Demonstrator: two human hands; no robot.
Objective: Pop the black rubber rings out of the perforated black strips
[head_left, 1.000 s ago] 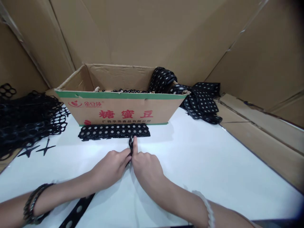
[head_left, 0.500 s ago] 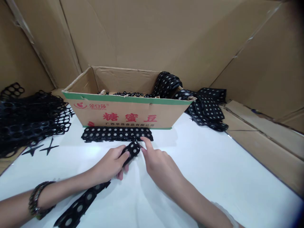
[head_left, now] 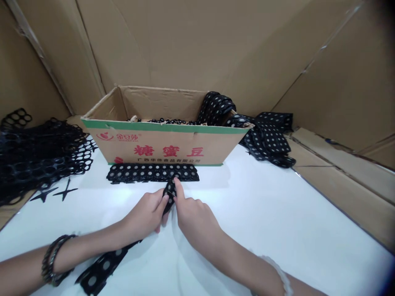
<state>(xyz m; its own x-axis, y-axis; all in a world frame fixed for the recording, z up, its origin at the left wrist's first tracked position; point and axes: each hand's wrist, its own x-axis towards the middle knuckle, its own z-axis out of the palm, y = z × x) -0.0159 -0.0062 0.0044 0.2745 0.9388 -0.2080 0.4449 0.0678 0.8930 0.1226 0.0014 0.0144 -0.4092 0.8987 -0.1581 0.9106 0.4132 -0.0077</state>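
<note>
Black dotted strip (head_left: 170, 192) sat at centre frame, pinched in the closed grip of the left hand (head_left: 145, 216) and the right hand (head_left: 193, 218). Its tail trailed lower left, not yet folded. One folded bundle (head_left: 152, 173) lay finished before the cardboard box (head_left: 166, 144) on the white surface (head_left: 262, 205). Half a second earlier the strip showed broader, with the right hand's fingers spread.

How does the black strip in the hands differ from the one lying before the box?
The held strip is pinched between the left hand and the right hand, its end raised; the lying strip rests flat on the table. The held strip runs toward the person, under the left forearm; the lying strip stretches crosswise along the box. Both are black with pale round dots.
</note>
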